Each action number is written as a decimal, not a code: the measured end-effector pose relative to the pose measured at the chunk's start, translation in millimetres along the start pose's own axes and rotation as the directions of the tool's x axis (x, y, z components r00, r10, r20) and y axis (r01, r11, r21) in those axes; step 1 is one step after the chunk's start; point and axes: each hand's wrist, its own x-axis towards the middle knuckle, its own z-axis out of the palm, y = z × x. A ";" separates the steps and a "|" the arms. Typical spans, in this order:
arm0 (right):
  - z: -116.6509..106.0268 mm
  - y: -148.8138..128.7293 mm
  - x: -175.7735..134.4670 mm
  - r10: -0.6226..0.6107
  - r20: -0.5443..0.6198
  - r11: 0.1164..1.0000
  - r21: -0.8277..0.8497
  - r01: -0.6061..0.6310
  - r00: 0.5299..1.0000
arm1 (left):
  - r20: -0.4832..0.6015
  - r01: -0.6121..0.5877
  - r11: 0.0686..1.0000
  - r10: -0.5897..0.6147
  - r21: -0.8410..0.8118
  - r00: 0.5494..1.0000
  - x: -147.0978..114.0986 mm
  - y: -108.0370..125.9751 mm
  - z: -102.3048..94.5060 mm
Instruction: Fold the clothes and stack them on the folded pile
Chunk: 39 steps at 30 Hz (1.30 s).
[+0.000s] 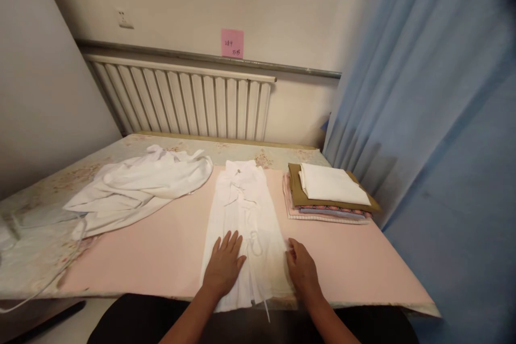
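A white garment (229,215) lies in a long, narrow fold on a pink sheet over the table. It has a collar band at its far end, and thin cords lie across its front. Flat on the lower left part of the garment rests my left hand (224,264), fingers spread. At its right edge is my right hand (302,269), turned on its side with the fingers loosely bent and the thumb a little apart. No cloth can be made out between them. The near end of the garment reaches the table's front edge, where a cord hangs down.
A loose white cloth heap (145,188) lies on the left. On the right is a stack of folded cloths (330,188), white on top. A blue curtain (435,134) borders the right side. Behind the table are a radiator (193,99) and a pink note (233,43).
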 end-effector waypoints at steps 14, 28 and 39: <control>49.0 -7.0 14.0 -0.500 0.268 0.788 -0.253 0.561 0.824 | -0.030 -0.023 1.000 0.024 0.010 0.999 -1.7 -2.5 0.7; 50.1 -5.0 13.1 -0.508 0.227 0.781 -0.286 0.556 0.831 | -0.025 -0.011 1.000 0.011 0.015 1.000 -1.3 -2.1 1.7; 50.1 -4.3 13.8 -0.503 0.211 0.797 -0.263 0.544 0.838 | 0.009 -0.003 1.000 0.003 0.024 1.000 -0.7 -1.5 -0.1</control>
